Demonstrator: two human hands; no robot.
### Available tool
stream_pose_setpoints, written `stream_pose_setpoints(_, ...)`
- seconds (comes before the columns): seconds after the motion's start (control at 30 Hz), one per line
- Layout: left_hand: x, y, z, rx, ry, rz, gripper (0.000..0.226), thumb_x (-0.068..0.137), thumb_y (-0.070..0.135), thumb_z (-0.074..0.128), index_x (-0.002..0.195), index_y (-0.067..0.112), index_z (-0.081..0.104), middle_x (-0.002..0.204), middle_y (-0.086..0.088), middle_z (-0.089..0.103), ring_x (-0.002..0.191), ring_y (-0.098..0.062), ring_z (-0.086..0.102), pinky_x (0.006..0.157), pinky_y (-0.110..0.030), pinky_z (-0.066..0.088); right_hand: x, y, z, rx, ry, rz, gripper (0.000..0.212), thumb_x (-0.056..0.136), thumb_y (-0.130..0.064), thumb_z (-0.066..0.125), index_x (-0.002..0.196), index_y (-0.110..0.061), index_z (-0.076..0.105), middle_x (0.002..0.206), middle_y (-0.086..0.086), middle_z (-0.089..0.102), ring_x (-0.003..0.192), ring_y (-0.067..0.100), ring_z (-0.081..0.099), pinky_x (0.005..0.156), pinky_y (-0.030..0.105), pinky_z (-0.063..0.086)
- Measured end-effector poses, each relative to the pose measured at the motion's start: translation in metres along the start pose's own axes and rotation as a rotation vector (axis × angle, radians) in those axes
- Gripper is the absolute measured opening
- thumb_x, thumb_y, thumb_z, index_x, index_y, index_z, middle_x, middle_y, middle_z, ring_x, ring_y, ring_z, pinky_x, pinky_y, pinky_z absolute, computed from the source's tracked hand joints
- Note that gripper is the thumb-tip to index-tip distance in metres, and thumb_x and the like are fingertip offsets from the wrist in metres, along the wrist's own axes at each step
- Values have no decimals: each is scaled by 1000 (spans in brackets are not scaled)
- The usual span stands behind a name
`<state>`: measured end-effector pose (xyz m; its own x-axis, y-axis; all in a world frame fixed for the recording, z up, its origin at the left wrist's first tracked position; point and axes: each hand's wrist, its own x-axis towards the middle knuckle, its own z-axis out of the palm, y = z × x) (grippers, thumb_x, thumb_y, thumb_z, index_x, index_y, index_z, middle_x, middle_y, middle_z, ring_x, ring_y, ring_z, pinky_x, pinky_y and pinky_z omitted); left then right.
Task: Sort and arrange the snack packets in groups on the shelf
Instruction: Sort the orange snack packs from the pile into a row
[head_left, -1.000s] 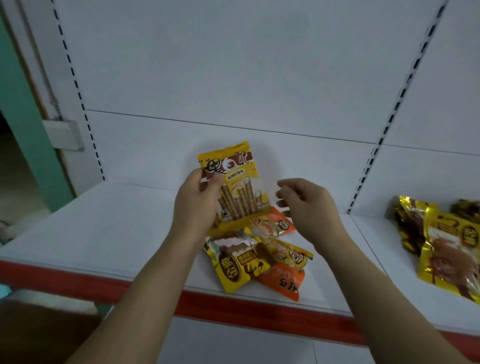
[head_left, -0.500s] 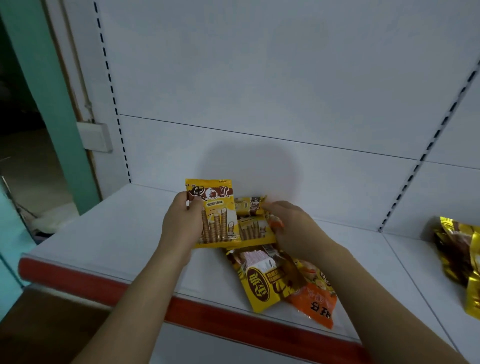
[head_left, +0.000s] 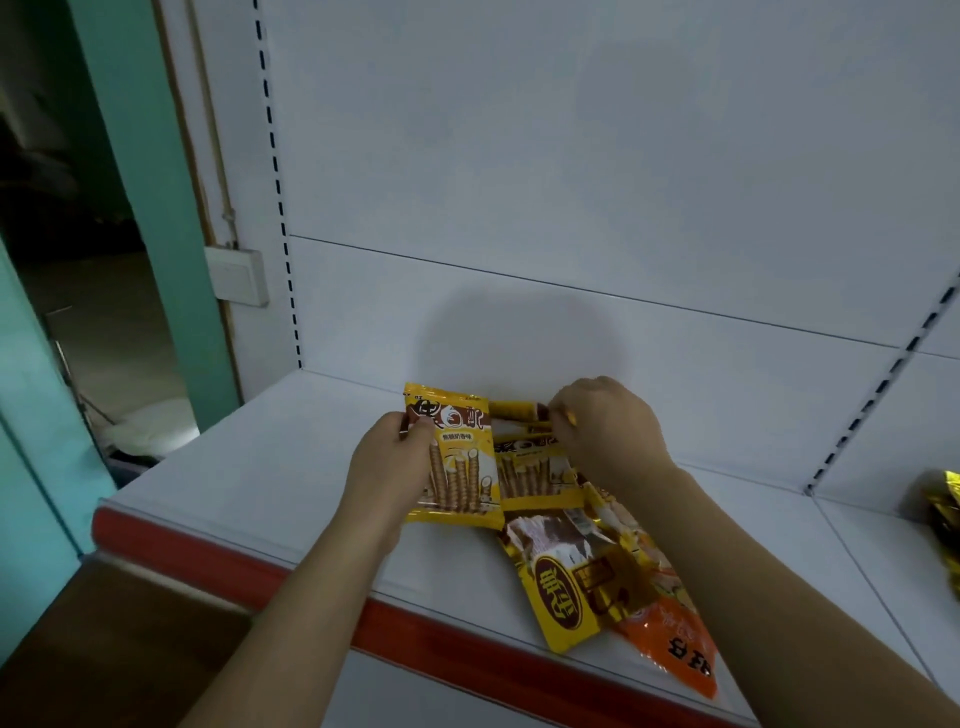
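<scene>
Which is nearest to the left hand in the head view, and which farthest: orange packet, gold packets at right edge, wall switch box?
1. Orange packet, lower right of the left hand.
2. Wall switch box, upper left.
3. Gold packets, far right.

1 head view, close, angled down onto shelf

A shop: white slotted display shelf holding snack packets.

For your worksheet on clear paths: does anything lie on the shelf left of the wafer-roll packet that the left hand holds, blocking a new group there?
Nothing visible does. The left hand grips the wafer-roll packet, and the white shelf to its left is bare to the corner.
</scene>
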<state>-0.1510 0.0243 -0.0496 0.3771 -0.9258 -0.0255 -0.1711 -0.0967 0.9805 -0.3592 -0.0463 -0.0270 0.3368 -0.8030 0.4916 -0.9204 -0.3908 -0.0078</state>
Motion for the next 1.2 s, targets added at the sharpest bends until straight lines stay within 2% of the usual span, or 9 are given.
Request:
stream_pose_setpoints(0.17, -1, 8, 11, -199, 14, -66, 22, 105, 36, 47, 110, 21, 62, 106, -8, 72, 98, -29, 70, 93, -57, 57, -27, -27, -20, 232, 401, -98, 5, 90, -14, 64, 87, -11, 67, 90, 0, 69, 75, 22, 63, 57, 39, 54)
stream_pose_setpoints(0.37, -1, 26, 27, -493, -137, -115, 46, 94, 59, 59, 119, 21, 66, 108, -5, 78, 97, -26, 76, 86, -53, 62, -54, -58, -7, 133, 394, -361, 5, 88, -10, 66, 85, -9, 70, 105, 6, 72, 92, 28, 64, 70, 41, 56)
stream_pose_setpoints(0.47, -2, 24, 27, -424, -121, -27, 36, 92, 41, 72, 121, 22, 64, 111, -2, 77, 100, -25, 76, 90, -56, 61, -58, -52, -9, 206, 356, -412, 13, 94, -17, 63, 97, -11, 74, 118, 4, 71, 100, 26, 64, 81, 37, 55)
stream_pose_setpoints(0.6, 6, 15, 19, -466, -23, -33, 22, 97, 21, 68, 118, 23, 64, 108, -2, 77, 92, -23, 77, 78, -48, 64, -57, -32, -17, 196, 188, -263, 36, 95, -36, 53, 120, -19, 72, 123, -2, 69, 112, 24, 60, 93, 40, 53)
stream_pose_setpoints(0.73, 13, 4, 4, -496, 51, -62, 23, 97, 17, 67, 120, 19, 61, 107, -2, 76, 85, -20, 77, 63, -35, 60, -54, -13, -20, 94, -366, -109, 54, 91, -59, 51, 137, -32, 57, 141, -9, 54, 133, 19, 45, 105, 44, 45)
stream_pose_setpoints(0.8, 13, 2, 2, -489, 46, -64, 24, 97, 17, 68, 120, 19, 62, 107, -3, 76, 85, -22, 77, 63, -35, 61, -52, -10, -20, 114, -420, -90, 45, 94, -55, 53, 132, -33, 60, 136, -11, 56, 125, 16, 52, 99, 39, 49)
stream_pose_setpoints(1.0, 9, 3, -3, -493, 77, -45, 26, 96, 21, 69, 121, 19, 61, 106, -2, 76, 87, -22, 77, 72, -42, 63, -46, -7, -12, 21, -118, -126, 22, 101, -26, 50, 114, -29, 68, 111, -7, 70, 99, 22, 66, 80, 39, 55)
stream_pose_setpoints(1.13, 11, 4, -11, -461, 96, -28, 26, 97, 21, 68, 122, 20, 59, 108, 0, 74, 88, -21, 76, 77, -44, 63, -50, 9, -22, 202, 330, 1, 14, 98, -14, 62, 101, -16, 75, 86, -4, 74, 68, 18, 68, 63, 30, 56)
stream_pose_setpoints(1.2, 10, 5, -8, -455, 56, -33, 25, 97, 20, 67, 121, 21, 59, 109, -2, 73, 90, -23, 75, 77, -45, 63, -53, 8, -33, 249, 502, -11, 12, 96, -11, 65, 102, -10, 75, 86, -1, 74, 67, 15, 67, 62, 24, 53)
